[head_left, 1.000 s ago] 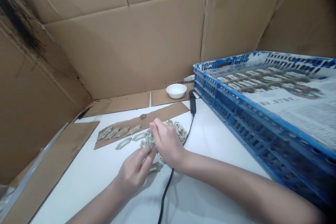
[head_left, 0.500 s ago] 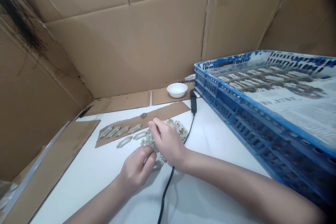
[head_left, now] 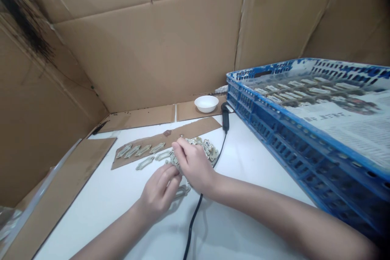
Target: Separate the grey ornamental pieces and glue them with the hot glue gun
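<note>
The white bench [head_left: 100,195] is enclosed at the rear and left by cardboard walls [head_left: 189,48]. Flat cardboard [head_left: 138,118] lines its rear edge, with a white bowl [head_left: 206,105] toward the right; a cardboard panel [head_left: 61,187] lies along the left edge. A blue crate [head_left: 262,130] stands at the right edge. Beside it lies a black handle [head_left: 225,121], its cord [head_left: 192,223] running toward the front edge. Frame-shaped pieces [head_left: 211,153] form a heap mid-bench; four others rest on a cardboard strip [head_left: 195,127]. The left hand [head_left: 161,189] and right hand [head_left: 195,164] meet at the heap, fingers curled; their grip is hidden and cannot be told.
</note>
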A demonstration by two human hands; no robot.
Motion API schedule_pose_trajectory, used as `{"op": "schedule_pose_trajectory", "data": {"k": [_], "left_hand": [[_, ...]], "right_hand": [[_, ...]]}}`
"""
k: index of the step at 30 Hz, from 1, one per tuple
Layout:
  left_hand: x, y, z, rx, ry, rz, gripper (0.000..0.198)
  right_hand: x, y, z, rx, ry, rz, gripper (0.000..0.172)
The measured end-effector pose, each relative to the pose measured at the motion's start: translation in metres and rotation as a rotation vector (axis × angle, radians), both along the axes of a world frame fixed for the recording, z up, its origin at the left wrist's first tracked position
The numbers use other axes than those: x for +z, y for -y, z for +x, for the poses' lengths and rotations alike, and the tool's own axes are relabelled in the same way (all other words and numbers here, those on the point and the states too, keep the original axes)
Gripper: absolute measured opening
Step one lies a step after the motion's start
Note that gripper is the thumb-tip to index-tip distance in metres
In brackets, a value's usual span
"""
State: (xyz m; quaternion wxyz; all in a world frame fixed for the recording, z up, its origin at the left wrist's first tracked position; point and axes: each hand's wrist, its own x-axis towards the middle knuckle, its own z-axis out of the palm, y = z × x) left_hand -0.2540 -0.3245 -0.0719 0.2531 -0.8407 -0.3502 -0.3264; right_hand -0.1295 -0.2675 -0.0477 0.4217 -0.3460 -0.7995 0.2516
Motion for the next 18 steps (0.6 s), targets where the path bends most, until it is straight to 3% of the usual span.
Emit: {"op": "schedule_pose_trajectory", "data": {"k": [9,18], "left_hand": [[0.0013,0.0014,0.0034,0.022,-0.049,0.126,0.011],[-0.0031,0.0009,0.0006,0.007,-0.053,0.127,0.009]], "right_hand": [[-0.0036,-0.0037,-0.0027,-0.076,0.058,0.089,0.028],[-0.0039,-0.0023,-0.0030,-0.057,0.147,0.091,0.027]]}}
